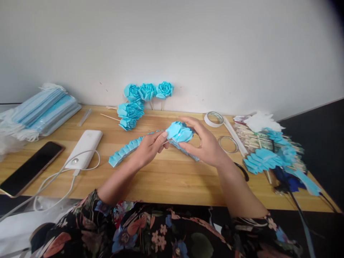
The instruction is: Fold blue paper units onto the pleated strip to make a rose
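Above the middle of the table I hold a blue paper flower (179, 132) with a thin wooden stick for a stem. My left hand (153, 145) is closed on its base and stick, the thumb pressed against the lower petals. My right hand (202, 141) curves around the flower's other side, thumb below and fingers above, touching the outer petals. Beneath my hands lies a pleated blue paper strip (126, 150), its middle hidden by them. Several finished blue flowers (131, 111) on sticks lie near the wall.
Stacked face masks (45, 111), a phone (32, 168) and a white power bank (84, 148) with a cable are on the left. To the right are tape rolls (214, 119), a bundle of sticks (249, 135), pleated blue paper (262, 161) and a glue gun (291, 179), partly covered.
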A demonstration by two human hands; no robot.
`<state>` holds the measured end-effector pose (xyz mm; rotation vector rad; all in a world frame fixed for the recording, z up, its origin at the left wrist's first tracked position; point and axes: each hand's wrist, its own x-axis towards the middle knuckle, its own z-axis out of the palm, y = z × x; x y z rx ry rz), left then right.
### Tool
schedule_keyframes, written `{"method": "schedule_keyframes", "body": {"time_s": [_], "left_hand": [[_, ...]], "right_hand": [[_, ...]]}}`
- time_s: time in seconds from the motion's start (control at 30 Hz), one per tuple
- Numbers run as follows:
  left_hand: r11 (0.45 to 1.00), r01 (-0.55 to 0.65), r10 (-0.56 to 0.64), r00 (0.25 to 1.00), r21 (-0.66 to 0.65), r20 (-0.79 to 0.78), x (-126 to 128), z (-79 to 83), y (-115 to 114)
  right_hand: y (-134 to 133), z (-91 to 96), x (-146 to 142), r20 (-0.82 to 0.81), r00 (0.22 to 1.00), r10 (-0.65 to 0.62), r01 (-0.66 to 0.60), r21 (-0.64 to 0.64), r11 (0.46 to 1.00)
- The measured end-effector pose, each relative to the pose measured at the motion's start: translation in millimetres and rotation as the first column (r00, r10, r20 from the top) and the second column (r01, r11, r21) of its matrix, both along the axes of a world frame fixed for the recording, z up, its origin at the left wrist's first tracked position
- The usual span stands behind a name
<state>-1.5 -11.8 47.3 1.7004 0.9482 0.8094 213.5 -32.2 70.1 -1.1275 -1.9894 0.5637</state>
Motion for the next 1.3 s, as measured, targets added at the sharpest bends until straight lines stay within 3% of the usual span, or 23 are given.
{"method": "schedule_keyframes", "body": {"time_s": [0.17,0.3,0.4,0.5,0.67,0.77,0.9,1.0,1.1,1.2,1.3], "left_hand": [[0.999,0.008,-0.004,0.997,0.05,-0.073,0.5,-2.4,3.6],[0.999,0.012,-0.008,0.996,0.044,-0.089,1.4,-4.8,5.4],[1.0,-0.005,0.008,0.996,0.025,-0.085,2.1,-10.0,6.7],[0.994,-0.112,0.113,0.992,0.019,-0.058,1.9,-17.8,6.1],[0.949,-0.241,0.264,0.96,0.201,-0.097,0.9,-27.2,-0.1],[0.881,-0.242,0.314,0.942,0.406,-0.121,2.3,-30.2,-1.5],[0.711,-0.246,0.379,0.923,0.659,-0.064,3.3,-33.9,1.5],[0.63,-0.199,0.384,0.92,0.751,-0.078,1.8,-35.2,3.8],[0.596,-0.164,0.373,0.924,0.786,-0.09,0.2,-35.6,5.3],[0.619,-0.208,0.377,0.925,0.758,-0.054,-0.3,-36.2,6.8],[0.739,-0.288,0.343,0.939,0.609,0.028,-0.5,-36.6,8.9]], "right_hand": [[13.9,-22.3,8.0,-0.225,0.972,0.068,-0.116,-0.208,0.971],[19.3,-40.5,6.6,-0.404,0.913,0.061,-0.16,-0.216,0.963],[18.4,-46.8,5.4,-0.407,0.913,0.035,-0.144,-0.239,0.96],[17.4,-51.0,6.0,-0.358,0.934,0.002,-0.103,-0.265,0.959],[16.8,-58.0,1.8,-0.32,0.947,-0.03,-0.06,-0.267,0.962],[15.2,-59.8,-4.5,-0.337,0.94,-0.055,-0.038,-0.264,0.964],[12.8,-60.3,-10.6,-0.345,0.936,-0.075,-0.02,-0.262,0.965],[12.0,-61.3,-12.6,-0.355,0.932,-0.076,-0.029,-0.281,0.959],[11.6,-62.4,-13.9,-0.365,0.928,-0.069,-0.043,-0.289,0.956],[11.1,-63.0,-15.0,-0.349,0.934,-0.074,-0.033,-0.292,0.956],[10.8,-63.8,-15.7,-0.323,0.944,-0.067,-0.025,-0.272,0.962]]}}
